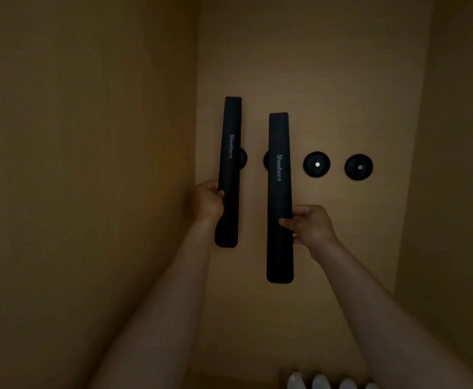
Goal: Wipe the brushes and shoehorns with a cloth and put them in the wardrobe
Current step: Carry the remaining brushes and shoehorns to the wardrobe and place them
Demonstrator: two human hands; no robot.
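Left of centre, the left hand (208, 199) is closed on one shoehorn (228, 169); the right hand (309, 226) pinches the second shoehorn (279, 197) at centre. Both are held upright over round black mounts, seemingly for hanging. Two free mounts (316, 164) are seen right; nothing blocks them

L hand (208, 199) grips left shoehorn (229, 169), R hand (309, 226) right shoehorn (279, 197), upright vs wardrobe back wall (327, 80).

Two shoehorns upright before the wardrobe's back wall (313, 80) — left shoehorn (229, 141) beside right shoehorn (279, 164), two round mounts (316, 164) rightward.
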